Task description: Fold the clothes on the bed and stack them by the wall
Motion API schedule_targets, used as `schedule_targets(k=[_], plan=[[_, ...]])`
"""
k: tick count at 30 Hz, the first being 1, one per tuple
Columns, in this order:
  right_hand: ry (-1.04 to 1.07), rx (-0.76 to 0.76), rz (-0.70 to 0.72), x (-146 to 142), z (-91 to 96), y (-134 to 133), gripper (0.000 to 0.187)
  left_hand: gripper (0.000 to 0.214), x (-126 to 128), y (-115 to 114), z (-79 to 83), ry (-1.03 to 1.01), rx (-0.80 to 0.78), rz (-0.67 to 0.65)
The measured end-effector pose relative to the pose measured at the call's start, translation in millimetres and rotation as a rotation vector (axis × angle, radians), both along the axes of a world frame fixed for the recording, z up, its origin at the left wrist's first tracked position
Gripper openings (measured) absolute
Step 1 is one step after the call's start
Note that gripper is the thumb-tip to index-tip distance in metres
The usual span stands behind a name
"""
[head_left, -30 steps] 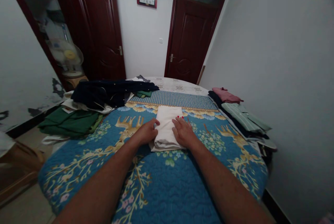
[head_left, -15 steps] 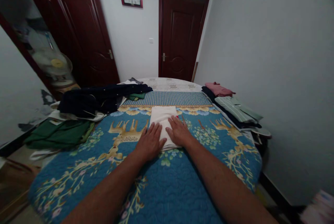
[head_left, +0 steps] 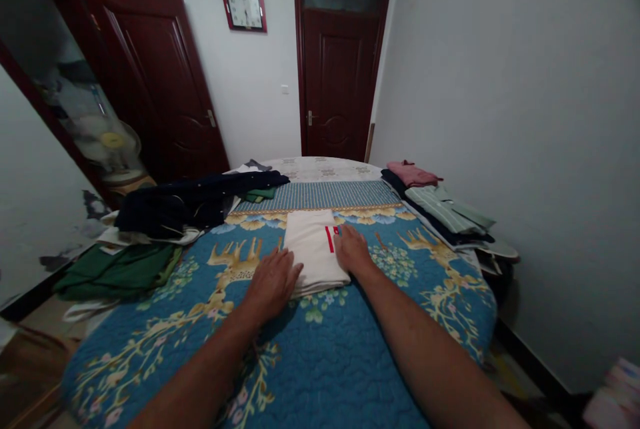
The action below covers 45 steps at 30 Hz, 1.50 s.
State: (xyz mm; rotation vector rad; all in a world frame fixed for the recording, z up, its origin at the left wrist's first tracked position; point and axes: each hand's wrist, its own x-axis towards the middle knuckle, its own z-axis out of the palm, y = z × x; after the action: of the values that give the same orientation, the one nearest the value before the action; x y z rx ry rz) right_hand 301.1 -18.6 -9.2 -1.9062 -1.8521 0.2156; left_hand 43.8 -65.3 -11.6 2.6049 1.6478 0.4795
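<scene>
A folded cream cloth (head_left: 314,249) with a red stripe lies in the middle of the blue patterned bedspread (head_left: 320,356). My left hand (head_left: 273,280) lies flat with fingers stretched out, its fingertips on the cloth's near left edge. At the cloth's right edge rests my right hand (head_left: 353,249), fingers laid against the fabric beside the red stripe; whether they grip it I cannot make out.
A heap of dark and green clothes (head_left: 165,206) covers the bed's left side. Folded garments (head_left: 443,206) are stacked along the right edge by the wall. Two dark wooden doors (head_left: 340,76), a wall clock (head_left: 243,9) and a fan (head_left: 107,146) stand beyond.
My right hand slid from the top of the cloth to its right edge, uncovering the red stripe. My left hand drew back toward the near left corner. The camera tilted up slightly.
</scene>
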Motion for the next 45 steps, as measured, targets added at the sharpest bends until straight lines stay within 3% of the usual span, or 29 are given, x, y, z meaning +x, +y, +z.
schedule_targets(k=[3,6,10,14,24,28,32,39,45], plan=[[0.014,0.079,0.021,-10.1,4.3,-5.8,0.055,0.056,-1.6,22.9,15.0,-0.111,0.111,-0.028],[-0.017,0.062,0.125,-29.1,3.7,-16.9,0.065,0.053,8.0,53.2,22.4,-0.155,0.148,-0.086],[-0.037,-0.019,0.194,-45.9,1.0,-26.7,0.078,0.056,30.2,91.5,11.3,-0.063,0.04,-0.069],[-0.03,-0.047,0.192,-47.2,2.7,-29.1,0.081,0.065,43.6,117.8,-5.2,0.041,-0.035,0.073],[-0.034,-0.062,0.203,-45.6,3.6,-28.9,0.084,0.071,36.8,170.1,-9.8,0.005,-0.117,0.292],[-0.03,-0.06,0.203,-45.2,3.5,-28.9,0.083,0.074,38.0,160.4,-7.6,-0.036,-0.008,0.293],[-0.031,-0.072,0.204,-46.0,2.9,-28.1,0.082,0.073,35.0,129.8,-12.0,-0.004,0.142,0.122],[-0.043,-0.044,0.206,-45.6,4.2,-31.1,0.073,0.068,2.7,76.4,-31.8,0.012,0.114,-0.046],[-0.084,-0.052,0.189,-44.7,0.3,-31.3,0.069,0.064,1.5,25.2,-29.7,-0.039,0.16,-0.205]])
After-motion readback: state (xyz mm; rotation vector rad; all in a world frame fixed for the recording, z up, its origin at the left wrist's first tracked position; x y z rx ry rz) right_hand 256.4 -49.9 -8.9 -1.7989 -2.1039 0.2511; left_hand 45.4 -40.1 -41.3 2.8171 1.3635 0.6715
